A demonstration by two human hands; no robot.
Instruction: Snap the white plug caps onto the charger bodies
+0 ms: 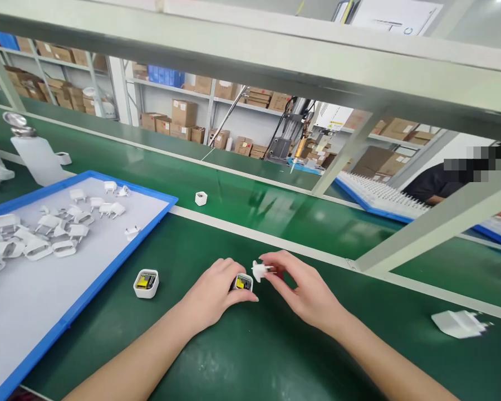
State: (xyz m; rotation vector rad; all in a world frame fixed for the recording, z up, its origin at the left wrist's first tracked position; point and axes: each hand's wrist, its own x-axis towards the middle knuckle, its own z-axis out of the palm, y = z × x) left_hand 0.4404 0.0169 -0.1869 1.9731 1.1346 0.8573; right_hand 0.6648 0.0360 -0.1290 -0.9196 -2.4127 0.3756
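Note:
My left hand (215, 292) is closed around a white charger housing (249, 282), whose open end faces right and shows yellow and black parts inside. Just right of it, my right hand (303, 287) pinches a small white plug cap (258, 270) with metal pins pointing right. A narrow gap separates the cap from the housing. Another open charger housing (146, 284) with yellow and black parts inside stands on the green table, left of my left hand. A whole white charger (460, 324) lies at the far right with its pins to the right.
A blue-rimmed tray (121, 270) at left carries many loose white plug caps (50, 224). Behind it stands a white bottle (37, 153). One small white housing (201, 198) sits past the pale strip. A slanted frame post (434, 223) rises at right, near a person (426, 181).

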